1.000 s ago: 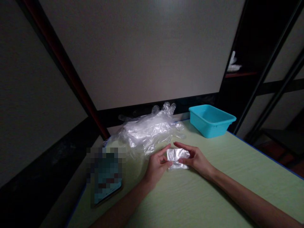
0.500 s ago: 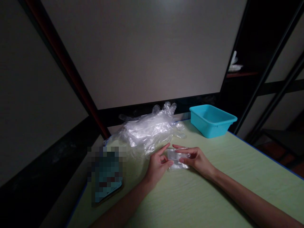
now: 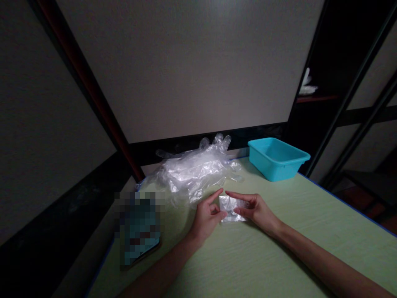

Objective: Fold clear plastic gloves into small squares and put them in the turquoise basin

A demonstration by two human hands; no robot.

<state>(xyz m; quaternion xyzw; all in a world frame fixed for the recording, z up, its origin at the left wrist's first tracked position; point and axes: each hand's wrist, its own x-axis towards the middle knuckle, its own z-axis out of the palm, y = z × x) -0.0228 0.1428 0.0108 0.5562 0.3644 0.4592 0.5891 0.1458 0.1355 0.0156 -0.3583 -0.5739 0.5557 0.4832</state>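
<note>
A small, flat rectangle of folded clear plastic, a disposable glove by its look [image 3: 230,203], lies on the light green table between my hands. My left hand [image 3: 207,215] is at its left edge, the thumb against the near corner and the index finger stretched forward. From the right, my right hand [image 3: 256,209] grips it, thumb on top and the other fingers partly hidden; its index finger reaches past the far edge. Just beyond my left hand is a loose heap of clear plastic gloves [image 3: 192,169].
A turquoise plastic basin [image 3: 281,167] stands at the table's back right corner. On the left lies a pixelated greenish object [image 3: 141,231]. Behind the table [image 3: 248,260] rises a pale cabinet panel [image 3: 201,74], with a dark shelf opening to its right.
My right index finger has shifted slightly nearer the left fingertip. The folded plastic's surface looks brighter and a little changed in shape. Both hands stay almost in place.
</note>
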